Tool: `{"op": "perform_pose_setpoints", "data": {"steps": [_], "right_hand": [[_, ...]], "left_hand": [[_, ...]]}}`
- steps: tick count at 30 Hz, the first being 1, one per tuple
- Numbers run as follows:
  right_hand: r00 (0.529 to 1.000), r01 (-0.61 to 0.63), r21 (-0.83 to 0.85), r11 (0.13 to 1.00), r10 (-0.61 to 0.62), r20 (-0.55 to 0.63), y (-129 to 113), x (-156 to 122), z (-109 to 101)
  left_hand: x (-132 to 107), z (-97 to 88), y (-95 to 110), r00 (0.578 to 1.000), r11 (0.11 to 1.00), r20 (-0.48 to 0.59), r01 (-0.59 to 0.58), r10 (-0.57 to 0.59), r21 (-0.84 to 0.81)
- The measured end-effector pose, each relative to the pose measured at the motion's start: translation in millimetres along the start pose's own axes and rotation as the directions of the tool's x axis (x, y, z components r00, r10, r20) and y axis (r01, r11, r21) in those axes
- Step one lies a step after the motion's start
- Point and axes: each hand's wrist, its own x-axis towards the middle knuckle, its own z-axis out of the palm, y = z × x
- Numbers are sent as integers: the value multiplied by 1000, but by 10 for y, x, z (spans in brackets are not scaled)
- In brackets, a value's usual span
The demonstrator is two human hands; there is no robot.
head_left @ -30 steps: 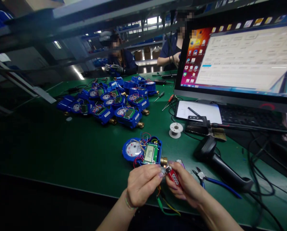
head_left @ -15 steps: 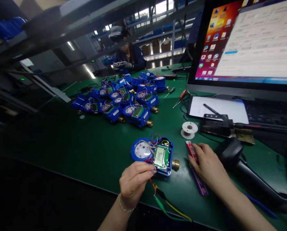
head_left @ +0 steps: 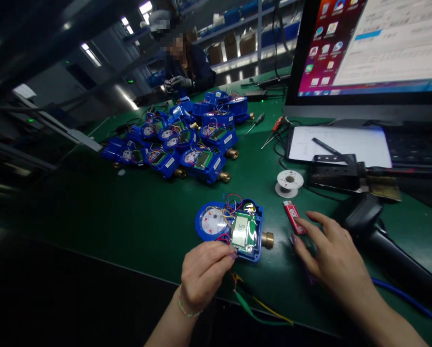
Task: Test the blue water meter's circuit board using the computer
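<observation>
I'm looking down at the green counter (head_left: 103,226), and my left hand (head_left: 204,274) sits at the near edge of the open blue water meter (head_left: 234,229). Its fingers (head_left: 227,254) are curled and pinched on the red wire (head_left: 223,238) at the meter's near side, just under the round white dial. The meter's lid is off: the small LCD screen is lit and a tangle of coloured wires loops over the board (red, blue, yellow, as far as I can make out). A brass fitting sticks out of its right side.

My right hand (head_left: 333,260) lies to the right of the meter, palm down, fingers spread and loose, holding nothing. The forefinger tip touches the near end of the red lighter (head_left: 293,217), which lies flat on the counter between the meter and the black handheld scanner (head_left: 375,236).

Green and yellow leads (head_left: 259,308) trail off the near edge below my left hand. Farther off, a cluster of blue meters (head_left: 187,140) crowds the counter, with a white solder spool (head_left: 289,182) to its right, and a monitor (head_left: 375,53) stands at the far right. Another person (head_left: 187,67) works at the far side.
</observation>
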Motion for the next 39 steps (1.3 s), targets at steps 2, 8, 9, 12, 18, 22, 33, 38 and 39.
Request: {"op": "perform_pose_setpoints", "data": {"steps": [2,8,9,12,18,22,33,38,39], "right_hand": [[1000,2,-8,1000,-2,-9,8,-4,-18],[998,36,-26,999,-37,-56,26,38,-120],[997,38,-34,999,-41,-62,26,43,-136],[998,38,-44,998,-41,-54,26,46,-174],[999,26,-49,998,-28,-41,31,67,-230],[998,37,-43,998,-39,-46,44,87,-253],[998,41,12,999,-40,-45,67,60,-220],[998,50,24,998,-49,-44,66,85,-219],[997,53,24,998,-52,-49,64,94,-219]], "left_hand": [[-5,-8,4,1000,1000,5,5,-5,11],[-6,-25,4,1000,1000,20,0,-1,21],[-8,-26,2,1000,1000,21,2,-2,19],[-10,-29,-3,1000,1000,27,-3,3,18],[17,-39,-15,997,997,58,53,-50,-48],[29,-39,-27,996,994,46,79,-75,-78],[-14,13,-29,996,990,1,84,-84,-112],[0,-17,-21,994,989,26,111,-109,-100],[2,-20,-22,994,988,27,113,-110,-106]]}}
